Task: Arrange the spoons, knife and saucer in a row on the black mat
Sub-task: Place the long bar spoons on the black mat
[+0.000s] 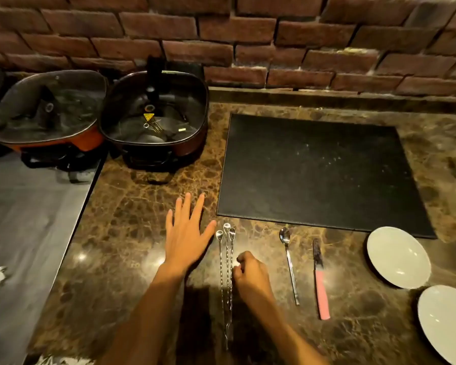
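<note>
A bare black mat (313, 169) lies on the brown marble counter. In front of it lie three long twisted-handle spoons (227, 270) side by side, a plain steel spoon (289, 264), a pink-handled knife (319, 277) and a white saucer (398, 256). My left hand (187, 235) rests flat on the counter, fingers spread, just left of the twisted spoons. My right hand (250, 275) is curled with its fingertips at the handles of the twisted spoons; whether it grips one is unclear.
A second white saucer (448, 322) sits at the right front edge. Two lidded electric pans (153, 114) (48, 111) stand at the back left. A brick wall runs behind. A lower grey surface (24, 219) lies to the left.
</note>
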The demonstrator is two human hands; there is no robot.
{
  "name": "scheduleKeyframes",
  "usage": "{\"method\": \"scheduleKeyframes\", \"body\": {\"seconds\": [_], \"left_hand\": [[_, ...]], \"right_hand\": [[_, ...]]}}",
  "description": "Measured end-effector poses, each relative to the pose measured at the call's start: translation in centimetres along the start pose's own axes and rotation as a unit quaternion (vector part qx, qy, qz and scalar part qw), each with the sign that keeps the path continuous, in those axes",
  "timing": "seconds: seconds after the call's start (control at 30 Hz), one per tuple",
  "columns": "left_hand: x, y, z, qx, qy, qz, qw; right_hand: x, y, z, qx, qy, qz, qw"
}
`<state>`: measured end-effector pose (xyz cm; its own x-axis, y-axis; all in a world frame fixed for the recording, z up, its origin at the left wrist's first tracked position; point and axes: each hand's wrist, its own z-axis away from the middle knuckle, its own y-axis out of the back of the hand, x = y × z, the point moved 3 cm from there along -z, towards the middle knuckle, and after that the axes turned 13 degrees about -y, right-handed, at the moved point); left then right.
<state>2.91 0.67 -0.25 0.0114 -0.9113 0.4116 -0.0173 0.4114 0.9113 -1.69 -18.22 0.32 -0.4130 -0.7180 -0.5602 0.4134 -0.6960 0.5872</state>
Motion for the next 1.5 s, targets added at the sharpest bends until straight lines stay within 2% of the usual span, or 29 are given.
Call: {"method": "scheduleKeyframes", "body": {"seconds": [0.07,0.13,0.2,0.3,0.53,0.8,0.9,1.03,1.17,1.33,1.5], "left_hand": [[-1.2,-0.7,-1.1,-0.016,-0.003,-0.011,1.0],[-2.2,-1.8,-2.1,-0.035,-0.011,-0.025,0.999],[-2.9,-2.7,-3.1,-0.044,-0.02,-0.045,0.998],[-3.9,-3.7,-4.4,-0.051,-0.027,-0.077,0.995],[-4.6,-4.3,-5.5,-0.032,-0.052,-0.121,0.991],[-5.2,-5.2,-5.9,-0.019,-0.053,-0.121,0.991],[-5.2,-5.3,-5.6,0.015,-0.07,-0.135,0.988],[-5.2,-5.5,-5.2,0.096,-0.111,-0.175,0.974],[-5.1,-5.4,-5.5,0.095,-0.105,-0.172,0.975],[-5.1,-5.0,-5.7,0.06,-0.083,-0.151,0.983],[-4.8,-4.7,-5.6,0.076,-0.087,-0.151,0.982]], "right_hand": [[-0.3,-1.1,-0.2,0.017,-0.026,0.015,0.999],[-0.7,-1.9,0.3,0.048,-0.009,0.08,0.996],[-1.0,-2.3,0.8,0.077,0.005,0.097,0.992],[-1.3,-2.5,0.8,0.104,-0.031,0.118,0.987],[-1.2,-2.5,0.0,0.078,-0.086,0.148,0.982],[-3.1,2.3,-3.5,0.114,-0.082,-0.012,0.99],[-6.0,5.5,-8.8,0.152,-0.087,-0.012,0.984],[-8.9,8.2,-15.1,0.19,-0.126,-0.025,0.973],[-9.9,9.0,-17.9,0.199,-0.137,-0.002,0.97],[-10.4,8.9,-18.6,0.218,-0.112,0.058,0.968],[-9.9,9.0,-15.4,0.243,-0.053,0.07,0.966]]}}
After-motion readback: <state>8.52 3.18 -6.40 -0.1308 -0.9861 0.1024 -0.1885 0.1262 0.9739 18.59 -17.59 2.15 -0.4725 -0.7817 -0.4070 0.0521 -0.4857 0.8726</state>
